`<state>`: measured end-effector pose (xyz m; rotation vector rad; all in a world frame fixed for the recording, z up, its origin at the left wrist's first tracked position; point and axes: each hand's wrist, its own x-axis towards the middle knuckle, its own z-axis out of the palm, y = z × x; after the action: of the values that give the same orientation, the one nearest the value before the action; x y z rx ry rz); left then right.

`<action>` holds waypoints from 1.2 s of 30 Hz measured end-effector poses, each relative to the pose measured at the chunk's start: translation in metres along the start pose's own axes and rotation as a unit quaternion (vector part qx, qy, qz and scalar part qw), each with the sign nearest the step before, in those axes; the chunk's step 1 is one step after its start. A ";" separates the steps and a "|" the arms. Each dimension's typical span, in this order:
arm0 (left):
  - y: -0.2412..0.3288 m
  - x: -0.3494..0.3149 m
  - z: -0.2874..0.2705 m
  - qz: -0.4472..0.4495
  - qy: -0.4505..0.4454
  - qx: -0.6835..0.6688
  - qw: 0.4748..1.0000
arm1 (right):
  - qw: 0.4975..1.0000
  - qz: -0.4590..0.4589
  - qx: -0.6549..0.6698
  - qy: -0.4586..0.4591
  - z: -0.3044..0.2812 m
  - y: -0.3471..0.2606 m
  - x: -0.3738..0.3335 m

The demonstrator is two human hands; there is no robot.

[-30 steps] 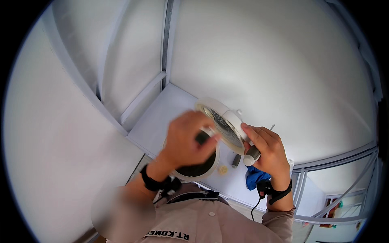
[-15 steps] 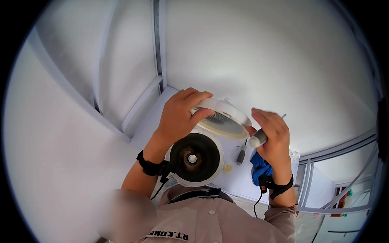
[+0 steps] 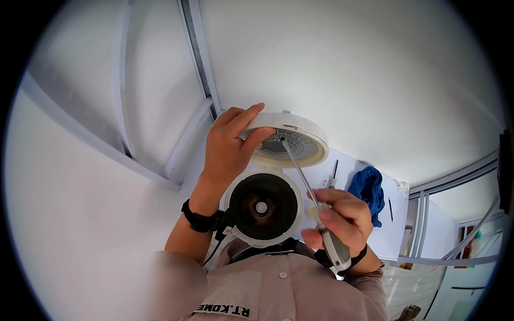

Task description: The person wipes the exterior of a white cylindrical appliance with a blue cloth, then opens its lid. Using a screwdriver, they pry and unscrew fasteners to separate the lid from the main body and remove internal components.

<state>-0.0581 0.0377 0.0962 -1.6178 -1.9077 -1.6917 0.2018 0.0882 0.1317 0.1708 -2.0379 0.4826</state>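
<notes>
A white rice cooker (image 3: 295, 214) stands in front of me with its lid (image 3: 313, 125) raised. Its dark inside is bare of a pot, with brown staining around a pale round knob (image 3: 261, 207). My left hand (image 3: 230, 144) is closed on the left edge of the lid, thumb against the inner face. In my right hand (image 3: 345, 214) is a screwdriver (image 3: 300, 170) with a grey and white handle. Its long shaft slants up and its tip is at the patterned grey plate inside the lid; whether they touch I cannot tell.
On the white table (image 3: 342, 160) to the right lie another screwdriver (image 3: 333, 179), a crumpled blue cloth (image 3: 368, 187) and a thin dark stick (image 3: 391, 210). A cable hangs from the black strap (image 3: 199, 218) on my left wrist. Metal framing (image 3: 199, 59) and white walls enclose the table.
My right hand has come down and nearer, turning the screwdriver so its tip is now at the lid's inner plate. The lid has tilted further open, still held by my left hand.
</notes>
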 end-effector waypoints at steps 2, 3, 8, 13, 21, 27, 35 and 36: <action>0.001 0.001 0.000 -0.005 -0.003 0.000 1.000 | 0.998 0.035 -0.032 0.028 0.012 0.000 0.000; 0.001 0.001 -0.001 -0.005 -0.004 0.001 1.000 | 0.997 0.037 -0.044 0.042 0.016 0.002 0.000; 0.004 0.002 -0.001 -0.018 -0.003 0.005 1.000 | 0.993 0.044 -0.094 0.055 0.023 0.011 -0.008; 0.005 0.001 -0.002 -0.034 -0.011 0.013 0.999 | 0.994 0.043 -0.070 0.078 0.029 0.010 -0.013; 0.005 -0.006 -0.003 -0.016 -0.018 0.034 0.999 | 0.990 0.057 -0.087 0.097 0.037 0.003 -0.005; 0.001 -0.014 0.000 0.011 0.003 0.049 0.999 | 0.991 -0.007 -0.125 0.053 0.054 -0.010 -0.002; 0.004 -0.014 -0.002 0.027 0.012 0.056 0.998 | 0.988 -0.009 -0.138 0.064 0.050 -0.018 -0.002; 0.004 -0.014 -0.002 0.029 0.014 0.056 0.998 | 0.990 0.000 -0.128 0.065 0.049 -0.018 -0.005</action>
<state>-0.0505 0.0267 0.0905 -1.5836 -1.8877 -1.5472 0.1707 0.0513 0.1113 -0.0167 -1.9502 0.2221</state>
